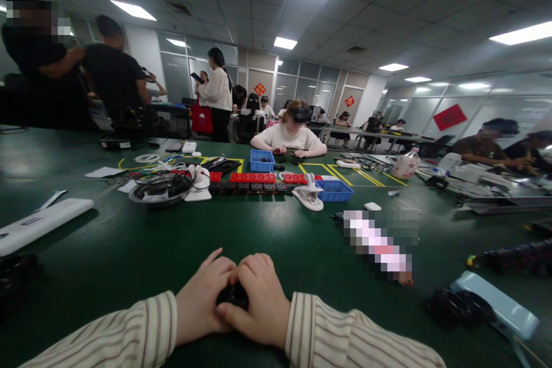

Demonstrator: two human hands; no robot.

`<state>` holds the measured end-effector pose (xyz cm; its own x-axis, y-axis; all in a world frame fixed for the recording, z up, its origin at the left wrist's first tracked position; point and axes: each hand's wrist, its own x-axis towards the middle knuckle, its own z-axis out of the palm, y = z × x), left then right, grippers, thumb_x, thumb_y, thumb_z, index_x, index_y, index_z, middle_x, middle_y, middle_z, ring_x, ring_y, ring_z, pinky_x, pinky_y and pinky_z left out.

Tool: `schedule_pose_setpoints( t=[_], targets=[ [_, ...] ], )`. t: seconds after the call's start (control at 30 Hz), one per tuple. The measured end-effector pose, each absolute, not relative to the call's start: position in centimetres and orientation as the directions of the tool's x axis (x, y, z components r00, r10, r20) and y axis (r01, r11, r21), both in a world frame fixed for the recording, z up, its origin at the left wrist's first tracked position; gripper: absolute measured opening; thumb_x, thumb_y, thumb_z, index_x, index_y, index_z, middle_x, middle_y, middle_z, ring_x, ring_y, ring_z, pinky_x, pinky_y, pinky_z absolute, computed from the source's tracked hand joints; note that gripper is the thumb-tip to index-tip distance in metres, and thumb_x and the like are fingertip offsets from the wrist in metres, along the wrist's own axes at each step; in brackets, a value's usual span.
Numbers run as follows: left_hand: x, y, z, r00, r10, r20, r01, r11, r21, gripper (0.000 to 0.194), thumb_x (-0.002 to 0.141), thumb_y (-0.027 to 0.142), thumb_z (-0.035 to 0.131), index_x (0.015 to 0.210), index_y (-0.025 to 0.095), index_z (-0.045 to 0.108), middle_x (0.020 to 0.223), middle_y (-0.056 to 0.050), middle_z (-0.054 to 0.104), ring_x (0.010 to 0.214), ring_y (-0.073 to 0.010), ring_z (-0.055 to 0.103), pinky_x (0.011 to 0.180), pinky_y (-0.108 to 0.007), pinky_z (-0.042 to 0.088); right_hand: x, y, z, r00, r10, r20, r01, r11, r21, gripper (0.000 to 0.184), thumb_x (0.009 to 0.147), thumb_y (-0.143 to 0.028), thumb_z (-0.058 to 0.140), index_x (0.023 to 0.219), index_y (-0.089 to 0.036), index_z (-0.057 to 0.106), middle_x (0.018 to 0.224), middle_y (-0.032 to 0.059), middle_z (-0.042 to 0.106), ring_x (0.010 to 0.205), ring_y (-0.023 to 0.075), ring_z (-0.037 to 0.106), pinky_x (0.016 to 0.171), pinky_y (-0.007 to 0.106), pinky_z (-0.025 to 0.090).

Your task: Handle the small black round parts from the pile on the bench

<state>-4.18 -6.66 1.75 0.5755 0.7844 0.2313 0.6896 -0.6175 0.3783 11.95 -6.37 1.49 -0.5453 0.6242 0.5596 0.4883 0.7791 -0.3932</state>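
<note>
On the green table before me, my left hand (204, 298) and my right hand (261, 293) close around a small black object (233, 296). Only its dark, rounded middle shows between the hands, so its kind is hidden. The fingers of both hands curve over its far side and meet at the top. My right thumb lies across its near side. One left finger sticks out a little from the others.
Ahead stand a metal bowl (155, 196) of cables, red power strips (252, 177), blue bins (334, 190) and a white clip (308, 192). A long white case (45, 224) lies left. Right are black coiled cable (459, 307) and a light-blue box (495, 303). A person (288, 132) sits opposite.
</note>
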Motion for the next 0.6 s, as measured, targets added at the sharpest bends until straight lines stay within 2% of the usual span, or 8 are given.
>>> schedule_pose_setpoints(
  t=[0.07,0.17,0.27,0.4,0.5,0.6],
  targets=[
    [-4.4,-6.3,1.4,0.595,0.773,0.218,0.663,-0.626,0.412,0.029,0.053,0.023,0.069,0.077,0.019,0.055,0.086,-0.002,0.055,0.086,-0.0231,0.053,0.104,-0.052,0.018,12.1,-6.4,1.7,-0.582,0.571,0.579,0.426,0.821,-0.381,0.021,0.074,-0.038,0.049,0.08,-0.019,0.049,0.082,0.0026,0.052,0.08,0.0167,0.046,0.076,0.034,0.035],
    [-4.7,-5.7,0.9,0.652,0.731,0.2,0.583,-0.653,0.484,0.028,0.051,0.016,0.068,0.077,0.019,0.059,0.088,0.0,0.053,0.087,-0.0215,0.051,0.095,-0.041,0.034,12.2,-6.4,1.8,-0.653,0.438,0.618,0.294,0.899,-0.326,0.016,0.068,-0.026,0.042,0.08,-0.019,0.05,0.082,0.0034,0.056,0.081,0.0164,0.049,0.078,0.034,0.036],
    [-5.0,-5.2,0.6,0.693,0.697,0.185,0.529,-0.666,0.525,0.03,0.054,0.018,0.07,0.083,0.022,0.063,0.095,-0.001,0.051,0.092,-0.0226,0.049,0.085,-0.033,0.04,12.1,-6.3,1.4,-0.734,0.274,0.622,0.171,0.96,-0.22,0.015,0.064,-0.022,0.038,0.075,-0.02,0.049,0.075,0.0012,0.059,0.078,0.0149,0.052,0.088,0.037,0.034],
    [-5.0,-5.2,0.8,0.69,0.702,0.176,0.524,-0.653,0.547,0.034,0.058,0.026,0.069,0.091,0.021,0.062,0.099,-0.003,0.051,0.096,-0.0247,0.048,0.089,-0.036,0.039,11.9,-6.3,1.3,-0.698,0.129,0.704,0.063,0.991,-0.118,0.017,0.066,-0.023,0.037,0.078,-0.02,0.048,0.068,-0.0012,0.059,0.079,0.013,0.055,0.097,0.036,0.029],
    [-5.0,-5.3,1.1,0.691,0.701,0.174,0.517,-0.648,0.56,0.044,0.06,0.029,0.07,0.101,0.022,0.056,0.104,-0.004,0.052,0.098,-0.0251,0.048,0.091,-0.038,0.039,12.0,-6.4,1.7,-0.632,0.16,0.758,0.099,0.987,-0.125,0.021,0.072,-0.029,0.038,0.088,-0.019,0.049,0.079,0.0,0.061,0.087,0.0143,0.054,0.099,0.038,0.026],
    [-5.0,-5.5,1.2,0.666,0.719,0.197,0.553,-0.654,0.516,0.06,0.056,0.037,0.076,0.108,0.02,0.05,0.107,-0.006,0.052,0.1,-0.0274,0.048,0.097,-0.045,0.033,12.0,-6.6,1.9,-0.596,0.323,0.736,0.237,0.946,-0.223,0.036,0.077,-0.049,0.039,0.093,-0.019,0.049,0.09,0.0038,0.059,0.089,0.018,0.051,0.094,0.041,0.028]
  ],
)
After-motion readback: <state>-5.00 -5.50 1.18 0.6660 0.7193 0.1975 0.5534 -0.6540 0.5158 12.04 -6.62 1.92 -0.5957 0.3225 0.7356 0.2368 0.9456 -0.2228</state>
